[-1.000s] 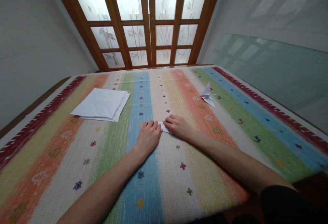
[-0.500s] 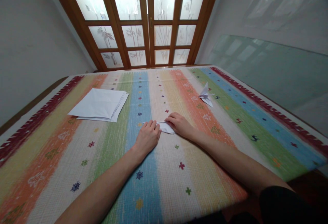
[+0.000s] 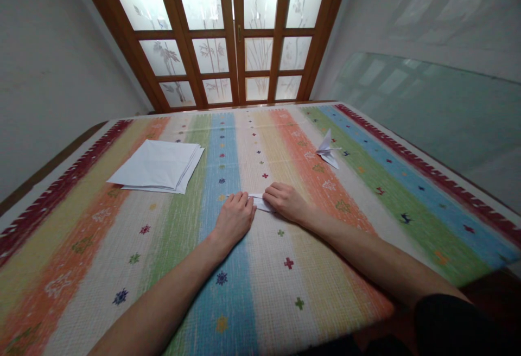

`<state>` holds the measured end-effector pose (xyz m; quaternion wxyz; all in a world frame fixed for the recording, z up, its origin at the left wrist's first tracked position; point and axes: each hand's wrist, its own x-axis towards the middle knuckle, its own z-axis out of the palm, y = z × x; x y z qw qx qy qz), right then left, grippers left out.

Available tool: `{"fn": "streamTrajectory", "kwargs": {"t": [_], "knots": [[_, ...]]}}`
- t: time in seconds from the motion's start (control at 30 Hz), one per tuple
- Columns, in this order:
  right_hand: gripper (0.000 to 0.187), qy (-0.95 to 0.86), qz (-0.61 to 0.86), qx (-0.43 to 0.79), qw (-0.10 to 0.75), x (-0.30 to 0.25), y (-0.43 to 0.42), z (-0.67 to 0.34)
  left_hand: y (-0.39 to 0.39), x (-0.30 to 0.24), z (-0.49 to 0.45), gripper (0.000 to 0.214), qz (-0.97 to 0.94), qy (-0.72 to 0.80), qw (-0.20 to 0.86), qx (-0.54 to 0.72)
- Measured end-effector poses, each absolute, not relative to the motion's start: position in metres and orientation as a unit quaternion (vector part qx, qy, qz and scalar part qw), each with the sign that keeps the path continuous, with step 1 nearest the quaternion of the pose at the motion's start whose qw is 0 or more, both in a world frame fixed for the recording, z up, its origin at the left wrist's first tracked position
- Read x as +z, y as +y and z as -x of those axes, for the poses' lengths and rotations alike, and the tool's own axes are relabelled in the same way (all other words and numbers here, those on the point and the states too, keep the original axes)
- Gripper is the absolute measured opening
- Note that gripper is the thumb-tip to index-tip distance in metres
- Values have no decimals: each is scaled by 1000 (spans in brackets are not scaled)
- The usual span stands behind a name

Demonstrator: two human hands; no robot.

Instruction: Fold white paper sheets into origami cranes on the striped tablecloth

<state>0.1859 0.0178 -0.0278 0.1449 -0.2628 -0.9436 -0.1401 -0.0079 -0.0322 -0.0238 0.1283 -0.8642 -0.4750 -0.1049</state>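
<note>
A small folded white paper (image 3: 260, 202) lies on the striped tablecloth between my two hands. My left hand (image 3: 235, 215) is closed over its left end, fingers curled and pressed together. At the other end, my right hand (image 3: 284, 201) grips the paper with bent fingers. Both hands cover much of the paper, so only its middle shows. To the right, farther back, a folded paper crane (image 3: 328, 151) rests on the cloth, touched by neither hand. A stack of white paper sheets (image 3: 157, 165) lies to the left, away from my left hand.
The colourful striped tablecloth (image 3: 175, 269) covers the table. Wooden doors with frosted panes (image 3: 212, 55) stand beyond its far edge. A greenish glass panel (image 3: 439, 101) is at the right wall, and a pale wall (image 3: 52, 52) is at the left.
My right hand has shifted slightly to the right along the folded paper. My left hand stays in nearly the same place; the stack and the crane have not moved.
</note>
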Motion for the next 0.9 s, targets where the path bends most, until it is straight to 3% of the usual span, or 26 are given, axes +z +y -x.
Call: {"fn": "streamTrajectory", "kwargs": {"t": [0.33,0.67,0.9], "knots": [[21,-942,265,-119,170,-29,19,-188,-29,-25,12,28,883,-428,160,-110],[17,-921,309,-58,229,-39,23,-191,-24,-29,16,20,906,-388,149,-81],[21,-936,284,-115,174,-32,20,-190,-24,-29,15,20,903,-402,125,-82]]}}
